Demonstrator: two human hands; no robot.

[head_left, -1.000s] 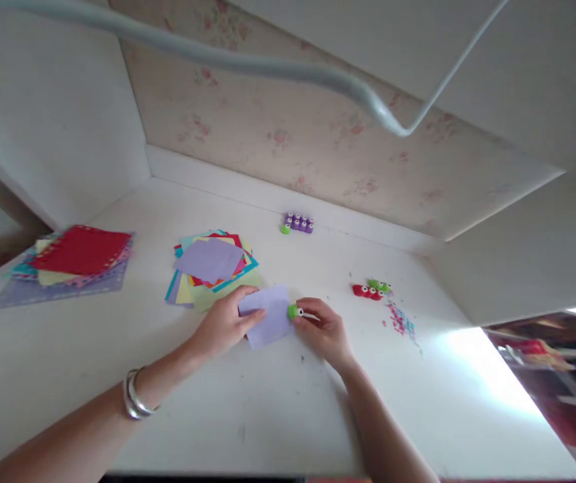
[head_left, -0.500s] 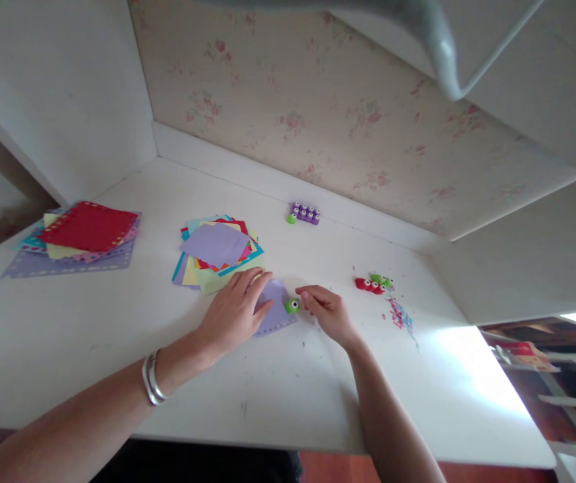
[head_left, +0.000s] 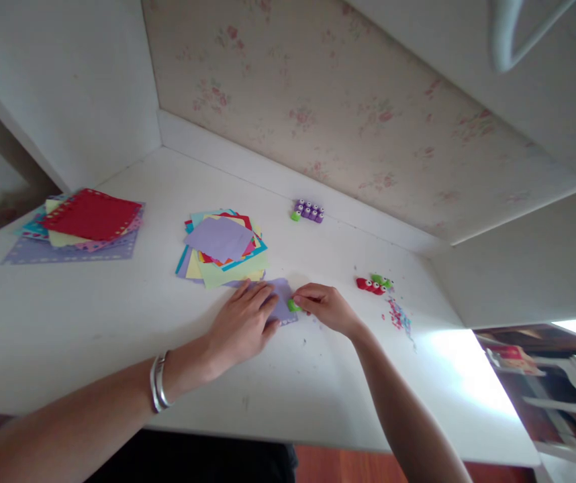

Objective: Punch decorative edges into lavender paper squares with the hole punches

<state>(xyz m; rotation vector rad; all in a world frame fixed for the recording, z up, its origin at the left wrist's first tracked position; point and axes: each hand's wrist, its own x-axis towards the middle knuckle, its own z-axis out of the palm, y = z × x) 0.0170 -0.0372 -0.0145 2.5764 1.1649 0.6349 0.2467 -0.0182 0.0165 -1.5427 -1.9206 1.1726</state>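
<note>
So I'm resting my left grip (head_left: 244,320) flat and open on the lilac sheet (head_left: 282,292), which is lying on the bench (head_left: 91,329). My right grip (head_left: 324,305) is holding its fingers bunched shut on the green punch (head_left: 293,306), sitting at the sheet's right edge. Some coloured paper (head_left: 220,238) is lying piled just beyond my left, and red punches (head_left: 370,286) are sitting off right near confetti (head_left: 397,314).

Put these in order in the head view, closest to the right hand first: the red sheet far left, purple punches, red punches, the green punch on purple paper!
1. Green punch: touching the right hand.
2. Red punches: to the hand's right.
3. Purple punches: back near the wall.
4. Red sheet: far left.
</note>
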